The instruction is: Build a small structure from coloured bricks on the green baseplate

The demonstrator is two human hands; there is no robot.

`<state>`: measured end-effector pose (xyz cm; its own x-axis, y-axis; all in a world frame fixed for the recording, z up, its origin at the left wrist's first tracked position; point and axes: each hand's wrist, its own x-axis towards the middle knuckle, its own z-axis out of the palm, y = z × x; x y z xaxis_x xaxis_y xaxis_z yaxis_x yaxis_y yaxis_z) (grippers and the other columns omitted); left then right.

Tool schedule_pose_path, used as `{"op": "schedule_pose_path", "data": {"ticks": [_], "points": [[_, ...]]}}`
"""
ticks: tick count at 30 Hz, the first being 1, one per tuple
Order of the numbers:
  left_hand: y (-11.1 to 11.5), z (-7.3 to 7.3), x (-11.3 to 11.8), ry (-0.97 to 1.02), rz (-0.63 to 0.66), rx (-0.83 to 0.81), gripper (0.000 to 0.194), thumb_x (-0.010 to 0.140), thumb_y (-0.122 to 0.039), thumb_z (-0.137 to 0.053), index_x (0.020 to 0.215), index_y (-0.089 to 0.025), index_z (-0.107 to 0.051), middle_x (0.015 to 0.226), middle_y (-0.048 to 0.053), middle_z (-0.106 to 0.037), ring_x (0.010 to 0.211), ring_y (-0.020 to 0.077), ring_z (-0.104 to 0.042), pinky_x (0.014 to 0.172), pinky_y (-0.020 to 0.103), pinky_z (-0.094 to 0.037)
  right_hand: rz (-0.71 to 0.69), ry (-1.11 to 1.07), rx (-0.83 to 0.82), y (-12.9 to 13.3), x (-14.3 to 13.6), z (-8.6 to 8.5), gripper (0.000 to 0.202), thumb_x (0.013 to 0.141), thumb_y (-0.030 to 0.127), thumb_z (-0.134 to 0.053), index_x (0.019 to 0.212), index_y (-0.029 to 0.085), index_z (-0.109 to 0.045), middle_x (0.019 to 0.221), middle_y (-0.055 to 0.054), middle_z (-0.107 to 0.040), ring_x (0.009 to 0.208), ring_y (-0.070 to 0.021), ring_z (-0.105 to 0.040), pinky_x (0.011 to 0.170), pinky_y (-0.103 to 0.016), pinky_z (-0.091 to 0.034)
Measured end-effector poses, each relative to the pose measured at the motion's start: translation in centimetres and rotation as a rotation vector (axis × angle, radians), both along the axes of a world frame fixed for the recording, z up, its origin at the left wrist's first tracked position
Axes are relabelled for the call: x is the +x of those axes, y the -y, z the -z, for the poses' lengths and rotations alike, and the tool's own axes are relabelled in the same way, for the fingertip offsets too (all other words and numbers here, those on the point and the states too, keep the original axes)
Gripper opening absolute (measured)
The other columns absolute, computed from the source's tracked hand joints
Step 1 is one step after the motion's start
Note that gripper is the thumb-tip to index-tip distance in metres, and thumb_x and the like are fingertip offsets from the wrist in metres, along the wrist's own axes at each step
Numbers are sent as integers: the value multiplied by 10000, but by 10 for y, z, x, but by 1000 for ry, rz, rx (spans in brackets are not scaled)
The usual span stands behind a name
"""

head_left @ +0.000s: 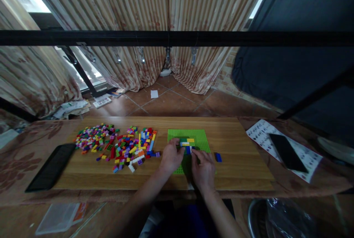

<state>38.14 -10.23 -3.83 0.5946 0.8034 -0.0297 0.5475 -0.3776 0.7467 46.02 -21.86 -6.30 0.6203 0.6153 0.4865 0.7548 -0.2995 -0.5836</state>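
Note:
A green studded baseplate [203, 138] lies on the wooden board, carrying a small build of toy building bricks [190, 140] in yellow, white, blue and green. My left hand [172, 156] rests over the plate's left side, its thumb and curled fingers closed against the build's left edge. From the lower right, my right hand [204, 167] reaches in with thumb and fingers pinched at the build's front, beside a white and a blue brick. The fingers partly hide what they pinch. Just right of the plate lies a loose blue brick [218, 157].
Heaps of loose coloured bricks [129, 147] spread over the left of the wooden board [238, 138]. A black tray [51, 168] overlaps its left end. At right, a dark phone [288, 153] lies on a printed sheet [260, 130]. A black bar [177, 38] crosses beyond the board.

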Motion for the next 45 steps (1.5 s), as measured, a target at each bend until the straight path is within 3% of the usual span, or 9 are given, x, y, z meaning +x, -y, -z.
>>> {"op": "schedule_pose_path", "data": {"ticks": [8, 13, 19, 30, 37, 41, 45], "points": [[5, -6, 5, -40, -34, -4, 348, 839, -319, -561, 1128, -127, -565, 1033, 117, -675, 951, 213, -640, 824, 298, -475, -20, -58, 62, 1, 7, 3, 253, 908, 317, -485, 925, 223, -718, 819, -61, -648, 801, -197, -542, 715, -333, -436], [8, -10, 18, -158, -118, -15, 477, 765, -424, -637, 1136, -134, -558, 1088, 138, -651, 977, 255, -629, 795, 316, -469, -32, -24, 35, 1, 9, 4, 256, 909, 309, -481, 911, 223, -723, 813, -58, -641, 797, -195, -523, 719, -328, -424], [5, -13, 23, -219, -102, -9, 470, 766, -399, -619, 1153, -142, -547, 1130, 141, -629, 949, 242, -635, 782, 304, -467, -65, 17, -19, 2, 12, 4, 241, 909, 263, -484, 928, 237, -723, 850, -55, -640, 823, -192, -504, 719, -311, -412], [5, -9, 23, -218, -92, 6, 464, 773, -379, -605, 1162, -139, -525, 1137, 148, -606, 947, 256, -637, 788, 323, -476, -92, -40, 28, 2, 11, 14, 253, 916, 304, -475, 923, 239, -719, 821, -46, -624, 814, -181, -530, 715, -311, -429], [4, -12, 22, -223, -77, 0, 442, 776, -391, -616, 1137, -148, -543, 1149, 133, -606, 985, 225, -624, 828, 285, -462, -103, 56, -8, 2, 13, 14, 246, 919, 287, -484, 949, 231, -722, 799, -52, -633, 805, -182, -529, 744, -317, -419], [1, -16, 20, -229, -34, -27, 412, 813, -395, -573, 1125, -126, -556, 1136, 150, -610, 983, 228, -628, 843, 298, -462, -127, 21, 34, 15, 18, 9, 272, 931, 282, -448, 1046, 237, -691, 852, -55, -655, 808, -177, -556, 752, -319, -440], [-2, -20, 18, -225, -23, -29, 358, 859, -388, -516, 1108, -137, -573, 1073, 130, -645, 974, 217, -634, 830, 291, -467, 12, -40, 110, 43, 36, 7, 316, 926, 301, -418, 1090, 168, -653, 949, -101, -662, 883, -198, -579, 801, -351, -467]]}}
